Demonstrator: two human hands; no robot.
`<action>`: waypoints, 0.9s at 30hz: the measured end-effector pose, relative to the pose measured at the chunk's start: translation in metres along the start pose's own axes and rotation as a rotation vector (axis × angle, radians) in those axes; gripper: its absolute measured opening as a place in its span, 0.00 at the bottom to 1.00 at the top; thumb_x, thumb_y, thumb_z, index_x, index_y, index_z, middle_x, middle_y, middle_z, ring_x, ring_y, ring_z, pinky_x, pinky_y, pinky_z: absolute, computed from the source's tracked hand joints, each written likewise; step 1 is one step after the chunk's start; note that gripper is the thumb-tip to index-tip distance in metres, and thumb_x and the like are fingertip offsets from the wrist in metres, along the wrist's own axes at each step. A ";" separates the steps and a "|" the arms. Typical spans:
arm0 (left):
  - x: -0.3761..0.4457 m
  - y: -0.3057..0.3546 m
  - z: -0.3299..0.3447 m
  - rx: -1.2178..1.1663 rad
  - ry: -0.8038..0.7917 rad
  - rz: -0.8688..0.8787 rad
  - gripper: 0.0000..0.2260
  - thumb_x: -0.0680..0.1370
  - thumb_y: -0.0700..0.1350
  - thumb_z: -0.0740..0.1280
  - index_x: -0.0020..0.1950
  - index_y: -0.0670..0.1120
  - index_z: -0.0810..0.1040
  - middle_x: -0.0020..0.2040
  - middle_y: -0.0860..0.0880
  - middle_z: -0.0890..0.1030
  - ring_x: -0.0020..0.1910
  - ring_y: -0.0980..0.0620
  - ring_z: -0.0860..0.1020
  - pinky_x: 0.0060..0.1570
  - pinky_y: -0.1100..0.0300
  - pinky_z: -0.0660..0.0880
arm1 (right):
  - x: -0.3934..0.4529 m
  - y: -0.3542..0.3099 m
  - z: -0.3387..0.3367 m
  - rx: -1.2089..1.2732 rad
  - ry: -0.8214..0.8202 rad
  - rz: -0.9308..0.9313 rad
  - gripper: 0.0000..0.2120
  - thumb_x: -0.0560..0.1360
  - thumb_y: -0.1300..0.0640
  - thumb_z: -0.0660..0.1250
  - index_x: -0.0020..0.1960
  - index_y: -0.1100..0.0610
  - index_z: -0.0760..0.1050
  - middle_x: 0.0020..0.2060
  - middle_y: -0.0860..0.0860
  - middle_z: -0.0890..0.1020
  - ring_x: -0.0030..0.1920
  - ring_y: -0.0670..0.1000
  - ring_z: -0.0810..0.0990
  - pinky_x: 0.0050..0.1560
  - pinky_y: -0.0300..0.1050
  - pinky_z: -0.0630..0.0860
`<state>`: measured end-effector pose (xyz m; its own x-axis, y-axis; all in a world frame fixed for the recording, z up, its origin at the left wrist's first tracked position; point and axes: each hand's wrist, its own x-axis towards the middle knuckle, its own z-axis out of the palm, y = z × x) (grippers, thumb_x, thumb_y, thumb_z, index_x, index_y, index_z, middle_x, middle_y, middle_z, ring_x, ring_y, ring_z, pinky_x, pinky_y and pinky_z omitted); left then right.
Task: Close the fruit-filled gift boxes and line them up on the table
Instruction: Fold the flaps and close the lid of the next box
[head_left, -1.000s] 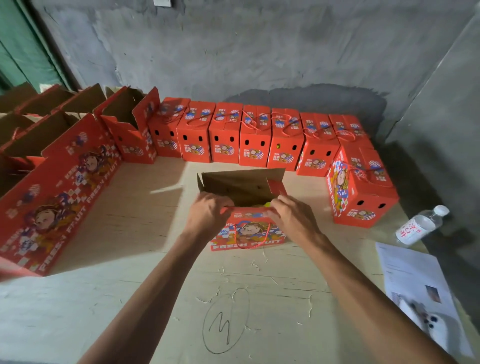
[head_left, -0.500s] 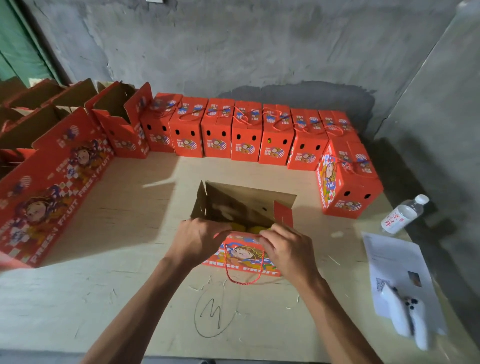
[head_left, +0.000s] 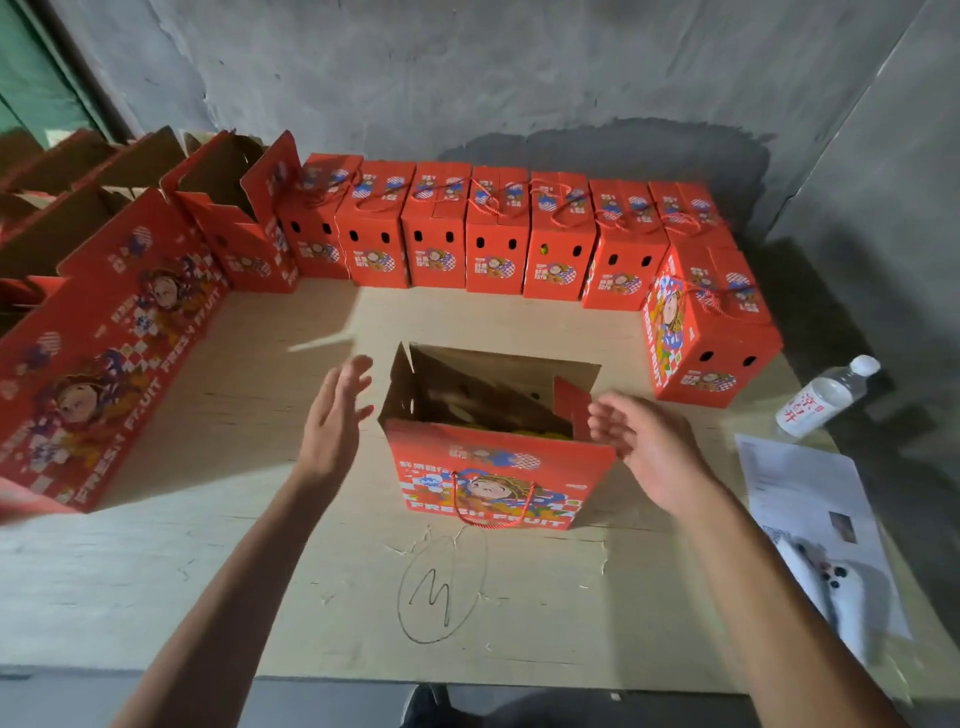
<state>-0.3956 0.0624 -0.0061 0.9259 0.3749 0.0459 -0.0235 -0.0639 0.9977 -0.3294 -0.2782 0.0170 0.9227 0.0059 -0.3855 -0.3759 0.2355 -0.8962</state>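
Since the earlier frame both hands have been lifted off the open box (head_left: 498, 447); fingers that were at its top edge are now clear of it, and the box has been set closer to the counter's (head_left: 260, 519) near edge.

Head view: the left hand (head_left: 332, 421) is held just left of the box, fingers straight and spread, nothing gripped. The right hand (head_left: 644, 447) is held just right of it, fingers loosely apart, nothing held. The box stands mid-counter, near the scribbled circle (head_left: 441, 587), its brown flaps (head_left: 483, 374) upright, its rope handle (head_left: 491, 501) hanging down the front.

Risks, as judged: flaps could be folded in the wrong order so the lid springs back; the handle could be trapped under a flap; fruit piled near the rim could be squashed or keep the lid proud; a one-sided push could skid or tip the box. The bottle (head_left: 826, 395) and the paper sheet (head_left: 810, 514) at the right could be knocked while the box is carried to the row.

Containers: yellow fruit (head_left: 524, 428) is glimpsed inside the open box, count not readable. A row of shut boxes (head_left: 493, 244) is lined along the wall, one more (head_left: 706, 332) set at the right end; contents hidden, except something yellowish behind one hole. Unclosed boxes (head_left: 104, 322) are lined at the left; contents not visible.
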 end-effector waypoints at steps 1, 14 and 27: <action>0.012 -0.004 0.000 -0.171 -0.018 -0.173 0.20 0.86 0.56 0.55 0.71 0.47 0.75 0.69 0.50 0.78 0.69 0.49 0.75 0.64 0.50 0.74 | 0.009 -0.002 -0.004 0.063 -0.020 0.075 0.12 0.78 0.61 0.72 0.59 0.67 0.81 0.46 0.60 0.86 0.41 0.52 0.85 0.38 0.41 0.81; 0.058 -0.035 0.014 -0.030 -0.174 -0.166 0.14 0.82 0.53 0.67 0.64 0.47 0.80 0.58 0.44 0.85 0.55 0.42 0.84 0.48 0.51 0.83 | 0.059 0.034 -0.002 -0.300 -0.020 -0.008 0.15 0.77 0.66 0.73 0.62 0.68 0.76 0.41 0.62 0.87 0.38 0.56 0.88 0.37 0.43 0.84; 0.061 -0.055 0.021 0.291 -0.290 0.011 0.11 0.77 0.48 0.75 0.57 0.45 0.83 0.59 0.47 0.81 0.50 0.53 0.80 0.52 0.48 0.80 | 0.080 0.032 0.019 -0.691 0.005 -0.085 0.20 0.83 0.38 0.58 0.62 0.53 0.70 0.35 0.53 0.86 0.30 0.56 0.86 0.30 0.49 0.83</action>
<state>-0.3296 0.0692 -0.0594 0.9951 0.0990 -0.0014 0.0352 -0.3411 0.9394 -0.2656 -0.2514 -0.0387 0.9516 0.0101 -0.3073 -0.2722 -0.4373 -0.8571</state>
